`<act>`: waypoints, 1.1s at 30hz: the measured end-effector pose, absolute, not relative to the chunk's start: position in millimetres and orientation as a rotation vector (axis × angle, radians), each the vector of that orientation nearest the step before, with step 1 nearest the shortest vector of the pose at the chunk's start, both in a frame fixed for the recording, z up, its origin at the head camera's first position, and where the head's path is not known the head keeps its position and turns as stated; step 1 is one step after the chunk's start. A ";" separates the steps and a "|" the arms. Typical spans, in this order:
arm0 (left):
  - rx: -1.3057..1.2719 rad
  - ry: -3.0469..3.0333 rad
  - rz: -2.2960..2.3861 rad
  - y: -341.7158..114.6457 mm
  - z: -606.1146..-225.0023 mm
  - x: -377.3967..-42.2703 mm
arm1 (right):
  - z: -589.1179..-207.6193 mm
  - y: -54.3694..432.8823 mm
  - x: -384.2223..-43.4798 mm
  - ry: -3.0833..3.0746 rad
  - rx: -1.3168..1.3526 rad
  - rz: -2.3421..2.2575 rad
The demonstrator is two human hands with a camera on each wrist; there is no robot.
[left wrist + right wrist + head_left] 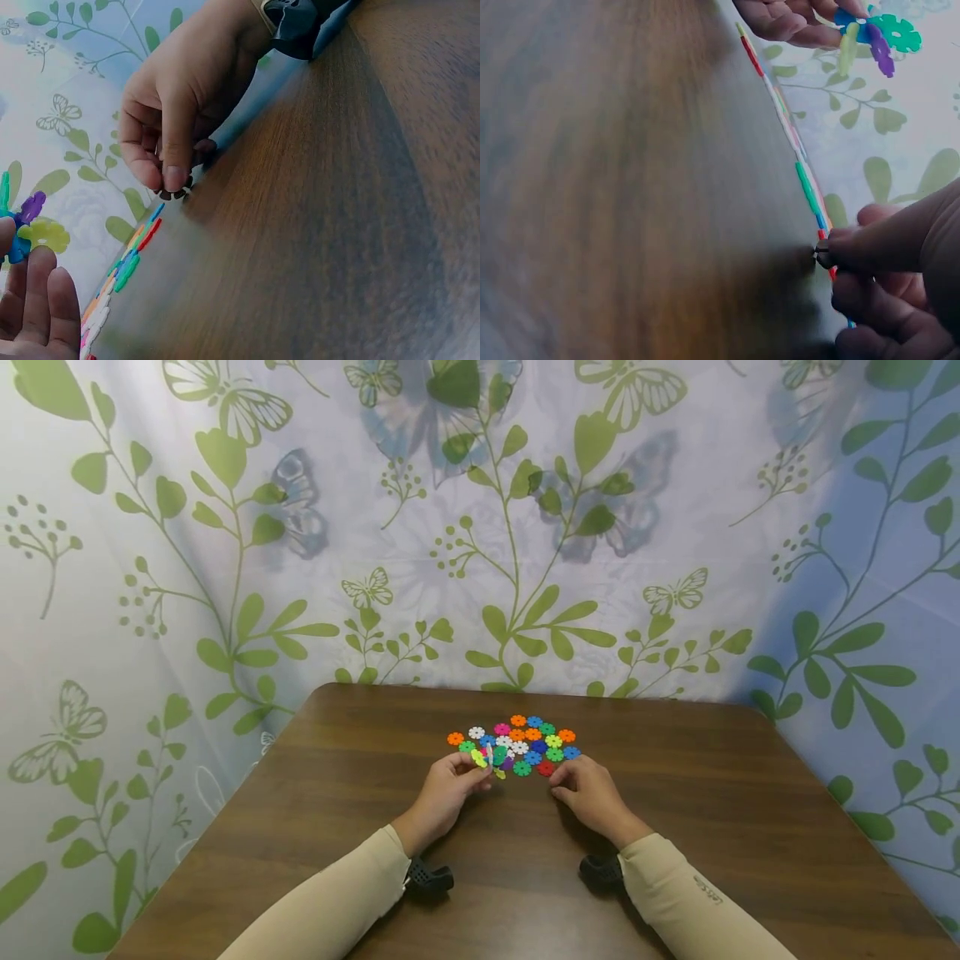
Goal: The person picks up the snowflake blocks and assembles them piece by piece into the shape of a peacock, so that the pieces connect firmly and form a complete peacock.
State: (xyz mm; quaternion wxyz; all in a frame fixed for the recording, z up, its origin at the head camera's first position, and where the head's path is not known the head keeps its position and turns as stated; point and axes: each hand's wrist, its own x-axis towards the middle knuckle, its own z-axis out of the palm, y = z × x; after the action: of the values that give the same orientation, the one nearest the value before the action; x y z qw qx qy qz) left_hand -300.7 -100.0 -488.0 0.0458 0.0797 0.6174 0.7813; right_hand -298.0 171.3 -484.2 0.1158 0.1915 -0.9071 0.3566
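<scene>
My left hand [441, 793] holds a small cluster of joined notched plastic discs [900, 33], with blue, yellow, purple and green pieces set at angles to each other. The left wrist view shows the cluster's yellow disc [51, 236] above the fingers. Between thumb and fingertips, my right hand [596, 795] pinches a dark notched disc [178, 195], mostly covered by the fingers. That hand is low over the table, beside a loose red disc [545, 769]. A spread of flat, many-coloured discs [533, 735] lies just beyond both hands.
The brown wooden table [675, 760] carries the discs near its middle. Behind it hangs a curtain [465, 610] printed with leaves and butterflies. Black straps with camera mounts [430, 878] sit at both wrists, below beige sleeves [330, 893].
</scene>
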 end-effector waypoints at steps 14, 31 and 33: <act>0.281 1.857 2.383 -96.6 -488.5 -296.5 | -485.8 156.3 -291.0 -2.494 0.741 1.577; 0.335 1.783 2.403 -95.1 -489.4 -294.5 | -478.2 150.8 -283.9 -2.459 0.783 1.636; 0.338 1.775 2.406 -94.8 -489.4 -294.4 | -477.6 151.2 -283.3 -2.463 0.762 1.608</act>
State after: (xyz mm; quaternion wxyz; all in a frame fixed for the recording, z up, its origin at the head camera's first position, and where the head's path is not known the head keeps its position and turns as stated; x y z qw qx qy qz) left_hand -294.4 -94.8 -489.4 0.0663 0.1120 0.5886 0.7979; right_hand -283.3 151.2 -477.6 0.0516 0.2504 -0.8095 0.5285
